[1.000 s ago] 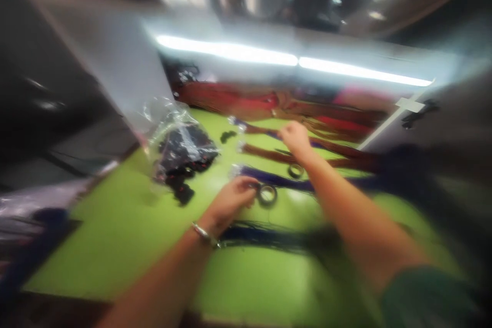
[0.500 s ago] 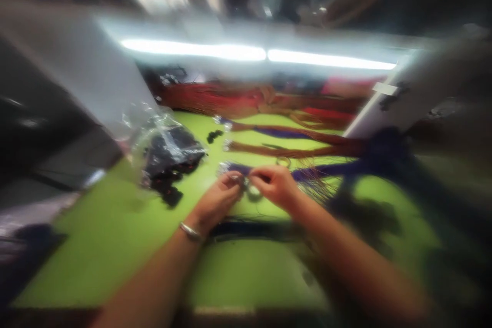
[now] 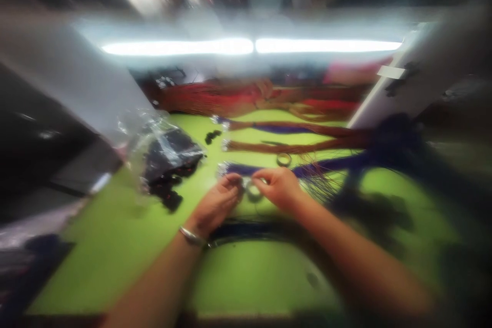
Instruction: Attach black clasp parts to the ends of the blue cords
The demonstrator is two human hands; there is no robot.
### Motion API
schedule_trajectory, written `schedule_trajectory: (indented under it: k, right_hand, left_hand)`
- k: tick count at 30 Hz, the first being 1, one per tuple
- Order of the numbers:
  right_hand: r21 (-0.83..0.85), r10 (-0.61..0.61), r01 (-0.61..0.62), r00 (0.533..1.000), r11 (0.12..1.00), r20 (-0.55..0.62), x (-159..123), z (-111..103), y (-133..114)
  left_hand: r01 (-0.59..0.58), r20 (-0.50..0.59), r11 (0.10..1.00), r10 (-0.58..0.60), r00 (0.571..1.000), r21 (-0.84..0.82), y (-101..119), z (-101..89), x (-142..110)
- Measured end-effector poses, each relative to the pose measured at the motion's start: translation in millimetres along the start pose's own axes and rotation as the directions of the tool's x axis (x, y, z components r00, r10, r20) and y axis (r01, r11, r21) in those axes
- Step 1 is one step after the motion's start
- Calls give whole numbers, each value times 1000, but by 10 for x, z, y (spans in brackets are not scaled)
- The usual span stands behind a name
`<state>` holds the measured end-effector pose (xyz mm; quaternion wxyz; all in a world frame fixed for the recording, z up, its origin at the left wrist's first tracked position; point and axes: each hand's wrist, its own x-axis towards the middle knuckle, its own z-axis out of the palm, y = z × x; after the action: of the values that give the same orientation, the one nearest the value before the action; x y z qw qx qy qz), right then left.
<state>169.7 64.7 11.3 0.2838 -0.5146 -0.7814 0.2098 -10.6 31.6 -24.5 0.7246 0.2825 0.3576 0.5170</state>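
Fingers pinch together on left hand (image 3: pixel 216 204) and right hand (image 3: pixel 283 190), near dark ring-shaped roll (image 3: pixel 254 199). Grip contents and progress are unclear.

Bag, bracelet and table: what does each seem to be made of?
The bag looks like thin, glossy clear plastic: it is crinkled, and dark pieces show through. The bracelet seems to be polished metal, silvery with a glint. The table has a smooth green top, perhaps laminate or a mat; blur leaves that open.
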Motion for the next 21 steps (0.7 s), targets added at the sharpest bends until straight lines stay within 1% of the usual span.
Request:
schedule_trajectory:
  k: [5, 9, 12, 17, 21]
  right_hand:
    - [28, 0, -2, 999, 1000, 44, 1, 10, -4]
    - [30, 11, -13, 998, 999, 58, -5, 18, -8]
    - [74, 6, -11, 998, 997, 59, -7, 27, 5]
    - [101, 5, -11, 999, 995, 53, -5, 57, 26]
    - [96, 0, -5, 999, 995, 54, -3, 77, 29]
  left_hand:
    - [-2, -8, 999, 3, 1000, 48, 13, 32, -22]
    - [-59, -3, 984, 60, 998, 168, 4, 38, -32]
    - [-91, 10, 968, 91, 996, 232, -4, 33, -34]
    - [-76, 5, 965, 77, 997, 252, 1, 28, -39]
    - [-106, 22, 952, 104, 994, 288, -2, 21, -37]
